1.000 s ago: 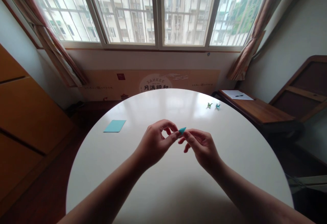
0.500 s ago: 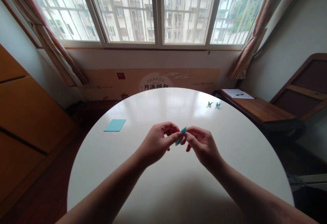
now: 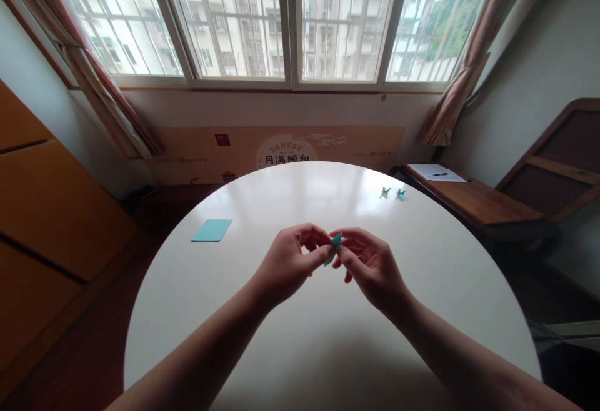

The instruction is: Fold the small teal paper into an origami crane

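A small folded piece of teal paper (image 3: pixel 337 240) is held above the middle of the round white table, tilted, with one pointed end up. My left hand (image 3: pixel 300 258) pinches it from the left between thumb and fingers. From the other side my right hand (image 3: pixel 368 258) grips it too, the thumb pressed on its face and the index finger behind its upper tip. Both thumbs cover the paper's middle, so its folds there are hidden.
On the white table (image 3: pixel 290 348) a stack of teal square paper (image 3: pixel 212 230) lies at the left. Two tiny folded paper cranes, a green crane (image 3: pixel 385 192) and a blue crane (image 3: pixel 401 194), stand at the far right. Beyond is a wooden bench (image 3: pixel 487 195) with paper sheets (image 3: pixel 435 172) and a pen.
My right index finger has moved left behind the paper's upper tip, and the right thumb has shifted slightly down and left. The left hand keeps its pinch.
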A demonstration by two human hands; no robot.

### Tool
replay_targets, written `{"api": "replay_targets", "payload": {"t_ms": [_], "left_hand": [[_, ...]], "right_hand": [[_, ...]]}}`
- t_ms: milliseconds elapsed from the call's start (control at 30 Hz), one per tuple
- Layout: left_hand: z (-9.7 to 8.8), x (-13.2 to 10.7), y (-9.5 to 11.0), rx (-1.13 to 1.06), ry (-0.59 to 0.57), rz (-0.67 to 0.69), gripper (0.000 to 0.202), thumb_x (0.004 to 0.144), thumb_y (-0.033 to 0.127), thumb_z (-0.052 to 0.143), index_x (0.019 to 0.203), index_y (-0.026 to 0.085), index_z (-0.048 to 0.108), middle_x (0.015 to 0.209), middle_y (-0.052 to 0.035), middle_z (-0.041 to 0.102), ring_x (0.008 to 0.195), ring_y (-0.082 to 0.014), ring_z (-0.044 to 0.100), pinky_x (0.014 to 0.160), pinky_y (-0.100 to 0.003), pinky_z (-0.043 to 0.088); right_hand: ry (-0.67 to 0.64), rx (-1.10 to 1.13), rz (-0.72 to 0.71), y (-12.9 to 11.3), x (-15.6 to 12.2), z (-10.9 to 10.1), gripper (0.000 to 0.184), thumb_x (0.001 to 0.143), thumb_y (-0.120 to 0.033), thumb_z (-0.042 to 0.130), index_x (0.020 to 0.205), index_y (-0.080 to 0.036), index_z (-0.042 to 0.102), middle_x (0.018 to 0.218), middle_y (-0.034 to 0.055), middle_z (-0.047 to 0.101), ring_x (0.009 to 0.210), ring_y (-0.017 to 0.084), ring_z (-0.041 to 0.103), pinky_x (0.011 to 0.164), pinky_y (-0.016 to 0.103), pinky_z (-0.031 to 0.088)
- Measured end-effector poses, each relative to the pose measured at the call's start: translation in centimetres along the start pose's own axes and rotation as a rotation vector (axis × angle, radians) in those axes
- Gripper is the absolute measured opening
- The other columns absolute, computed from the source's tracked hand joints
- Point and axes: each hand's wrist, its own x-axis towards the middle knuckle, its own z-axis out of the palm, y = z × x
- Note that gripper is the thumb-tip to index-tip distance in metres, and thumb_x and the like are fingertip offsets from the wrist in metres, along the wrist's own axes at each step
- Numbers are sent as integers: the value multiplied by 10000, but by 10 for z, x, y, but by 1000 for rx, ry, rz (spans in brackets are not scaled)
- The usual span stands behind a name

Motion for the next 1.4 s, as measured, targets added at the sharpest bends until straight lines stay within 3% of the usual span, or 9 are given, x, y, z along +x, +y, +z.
{"api": "replay_targets", "payload": {"t_ms": [267,633,900,1033,1400], "left_hand": [[1,0,0,-23,30,-24,136,814,260,700,859,132,694,737,-36,680,649,-139,598,459,-189,453],[-2,0,2,-150,-50,-35,199,769,294,787,868,133,726,789,-61,707,703,-164,629,432,-178,455],[-1,1,1,-228,-24,-64,195,753,289,790,843,127,729,768,-53,692,633,-130,584,420,-170,440],[-1,2,2,-262,9,-74,194,737,300,785,824,134,734,743,-45,682,577,-110,551,416,-174,425],[4,2,1,-358,32,-87,172,728,287,795,806,153,723,675,2,641,532,-86,506,414,-174,409]], "right_hand": [[9,-26,-21,-3,-1,2,352,822,-241,670,1170,-196,639,829,42,706,664,179,680,417,205,489],[37,-36,-44,-3,-2,0,262,856,-275,687,1106,-208,646,836,49,716,683,194,689,422,216,493],[42,109,-12,-5,0,2,237,828,-370,767,886,-210,602,814,21,644,703,186,663,388,202,516],[13,172,14,-6,2,2,268,791,-393,803,889,-200,646,843,41,657,741,199,657,401,218,541],[8,242,42,0,4,-2,170,746,-278,854,826,-199,726,798,31,684,734,184,635,457,228,553]]}}
